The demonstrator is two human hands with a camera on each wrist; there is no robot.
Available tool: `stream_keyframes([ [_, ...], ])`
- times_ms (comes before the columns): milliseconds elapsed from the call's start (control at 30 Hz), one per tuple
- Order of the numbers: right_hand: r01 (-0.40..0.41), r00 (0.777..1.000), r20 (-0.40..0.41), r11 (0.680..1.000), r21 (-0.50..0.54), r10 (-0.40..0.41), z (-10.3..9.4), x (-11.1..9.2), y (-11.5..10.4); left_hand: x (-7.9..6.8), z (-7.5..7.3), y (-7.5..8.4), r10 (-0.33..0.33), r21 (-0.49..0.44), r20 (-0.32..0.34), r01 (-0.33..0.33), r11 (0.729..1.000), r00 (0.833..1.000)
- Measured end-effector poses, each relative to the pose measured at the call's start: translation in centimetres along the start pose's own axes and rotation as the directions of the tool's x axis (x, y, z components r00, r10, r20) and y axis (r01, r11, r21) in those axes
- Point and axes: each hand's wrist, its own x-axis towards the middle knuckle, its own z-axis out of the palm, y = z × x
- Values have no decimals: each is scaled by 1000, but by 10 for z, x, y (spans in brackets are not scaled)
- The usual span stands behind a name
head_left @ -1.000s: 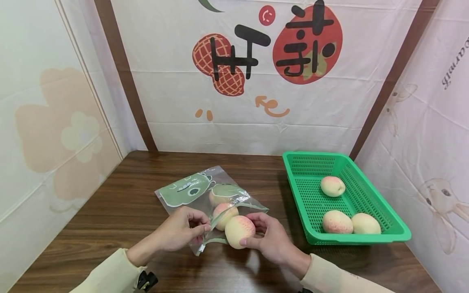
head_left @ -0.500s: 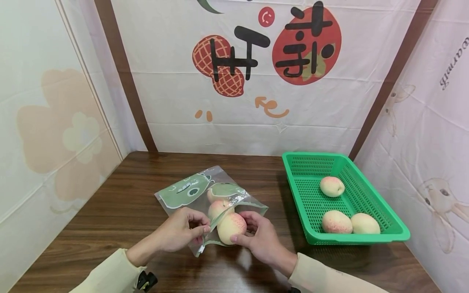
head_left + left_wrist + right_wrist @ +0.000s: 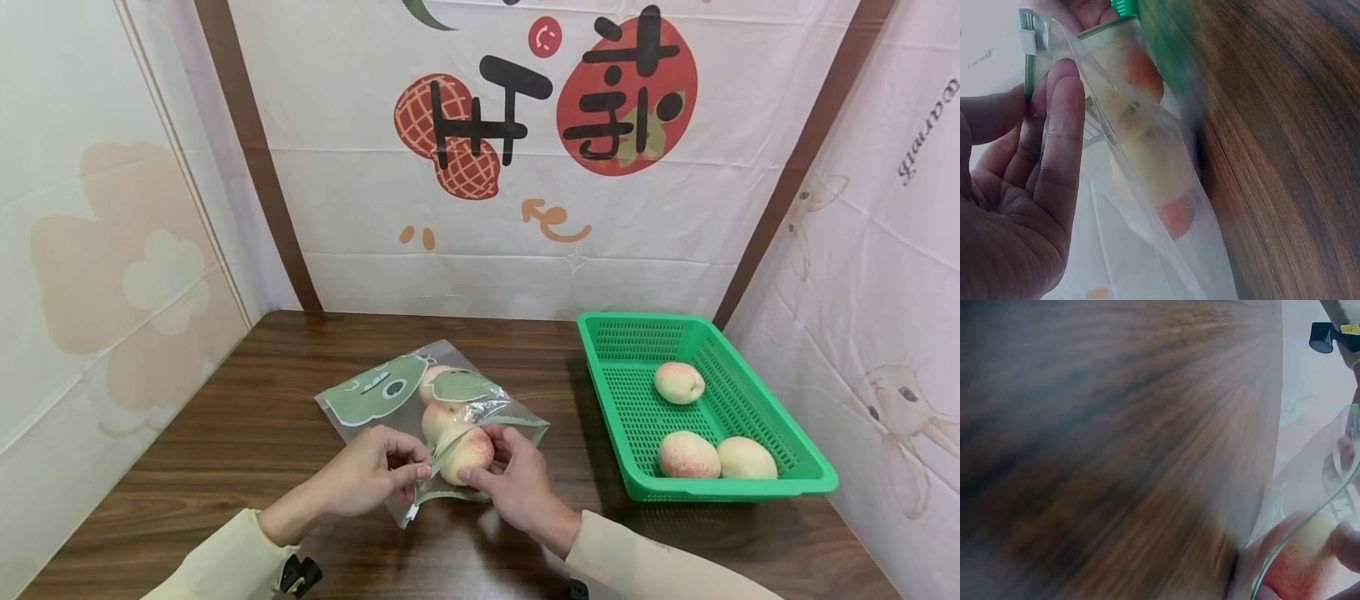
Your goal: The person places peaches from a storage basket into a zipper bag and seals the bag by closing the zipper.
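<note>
A clear zip bag (image 3: 378, 387) with a green cartoon print lies on the brown table, its mouth towards me. My left hand (image 3: 375, 471) pinches the bag's edge near the white slider (image 3: 1027, 41). At the mouth, my right hand (image 3: 521, 479) holds a pale peach (image 3: 468, 457) with a reddish blush, thumb on the near side and fingers on the far side. In the right wrist view that peach (image 3: 1307, 559) sits inside the rim of the bag. Two more peaches lie deeper in the bag, the nearer peach (image 3: 442, 421) right beside the held one.
To the right stands a green plastic basket (image 3: 633, 487) with slotted walls. It contains a peach (image 3: 679, 382) towards the back and two near the front, a blushed peach (image 3: 688, 455) and a paler peach (image 3: 747, 458). Printed cloth (image 3: 360, 275) hangs behind the table (image 3: 247, 417).
My right hand has moved left and away from me, carrying the peach from the bag's mouth into it. The peaches inside have shifted deeper. My left hand has stayed put.
</note>
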Motion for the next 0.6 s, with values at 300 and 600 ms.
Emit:
stream_keyframes([
  [300,-20,997,-81,996,-84,13,12,12,1,0,1,0,13,5,8,-13,1000,1000],
  [600,-65,993,-104,994,-86,56,19,28,3,0,1,1,22,10,9,-22,1000,1000],
])
